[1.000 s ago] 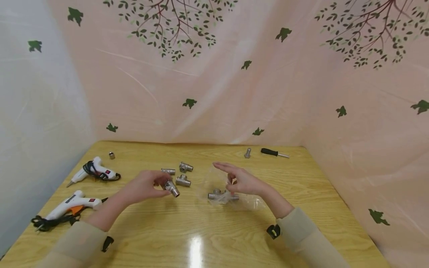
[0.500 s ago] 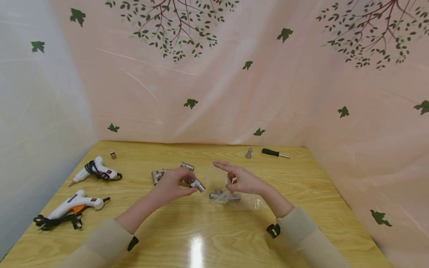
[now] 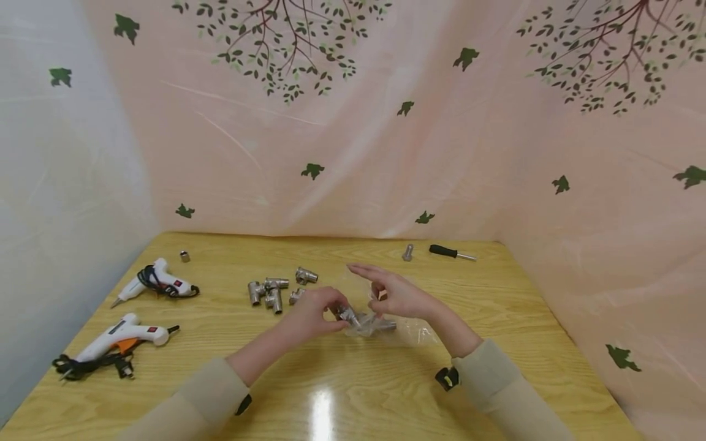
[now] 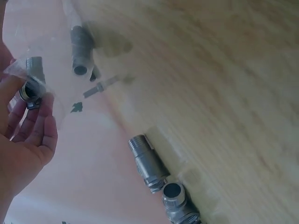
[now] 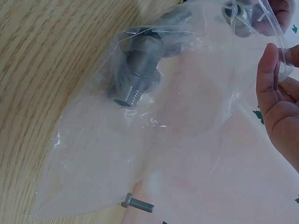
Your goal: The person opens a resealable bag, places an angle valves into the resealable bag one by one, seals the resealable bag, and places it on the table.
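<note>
Below pink leaf-printed drapes [image 3: 364, 196], metal fittings [image 3: 274, 300] lie on glossy wood-grain table [image 3: 386, 392]

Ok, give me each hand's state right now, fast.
Left hand: closed, holding a metal fitting.
Right hand: pinching the clear plastic bag.

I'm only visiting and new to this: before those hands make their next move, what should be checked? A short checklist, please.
1. Left-hand grip has hold of a silver metal pipe fitting: ok.
2. Right-hand grip pinches the edge of the clear plastic bag: ok.
3. Held fitting fully inside the bag: cannot tell; clear film overlaps it.
4. All fittings bagged: not ok; five similar loose fittings lie on the yellow wooden table.
5. Two white plastic glue guns apart from the bag: ok, over at the left.
</note>
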`<action>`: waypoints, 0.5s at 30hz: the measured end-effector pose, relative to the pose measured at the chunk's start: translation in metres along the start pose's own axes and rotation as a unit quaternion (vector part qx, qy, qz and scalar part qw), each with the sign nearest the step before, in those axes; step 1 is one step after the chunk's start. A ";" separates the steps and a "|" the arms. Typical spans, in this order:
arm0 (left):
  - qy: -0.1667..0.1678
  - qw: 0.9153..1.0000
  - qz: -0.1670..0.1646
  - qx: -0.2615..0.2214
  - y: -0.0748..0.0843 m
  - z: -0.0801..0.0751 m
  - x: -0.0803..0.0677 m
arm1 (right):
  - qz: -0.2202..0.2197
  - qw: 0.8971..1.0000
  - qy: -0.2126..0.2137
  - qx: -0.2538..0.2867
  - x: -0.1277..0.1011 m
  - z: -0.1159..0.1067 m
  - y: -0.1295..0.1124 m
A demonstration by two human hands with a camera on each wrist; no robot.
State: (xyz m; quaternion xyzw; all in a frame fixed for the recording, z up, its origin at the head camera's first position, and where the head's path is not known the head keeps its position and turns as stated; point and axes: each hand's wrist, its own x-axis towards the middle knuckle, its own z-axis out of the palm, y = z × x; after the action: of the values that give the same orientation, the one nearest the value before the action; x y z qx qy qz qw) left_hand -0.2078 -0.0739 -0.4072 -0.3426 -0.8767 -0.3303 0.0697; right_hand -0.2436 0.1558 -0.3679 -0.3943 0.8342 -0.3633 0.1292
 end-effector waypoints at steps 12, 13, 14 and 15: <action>-0.093 0.992 0.051 -0.068 -0.009 0.009 -0.002 | -0.016 1.000 -0.004 -0.006 0.002 0.003 0.000; -0.096 0.991 0.061 -0.067 -0.010 0.009 -0.002 | -0.014 1.000 -0.005 -0.001 0.002 0.003 0.000; -0.098 0.991 0.066 -0.066 -0.011 0.010 -0.003 | -0.012 1.000 -0.006 0.003 0.002 0.004 -0.001; -0.098 0.991 0.071 -0.063 -0.011 0.009 -0.004 | -0.010 1.000 -0.007 0.010 0.002 0.004 -0.001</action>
State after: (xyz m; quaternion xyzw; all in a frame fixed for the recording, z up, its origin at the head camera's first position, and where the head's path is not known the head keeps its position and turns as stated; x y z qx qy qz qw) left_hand -0.2115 -0.0762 -0.4219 -0.4384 -0.8303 -0.3438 -0.0151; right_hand -0.2421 0.1522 -0.3698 -0.4040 0.8256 -0.3698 0.1353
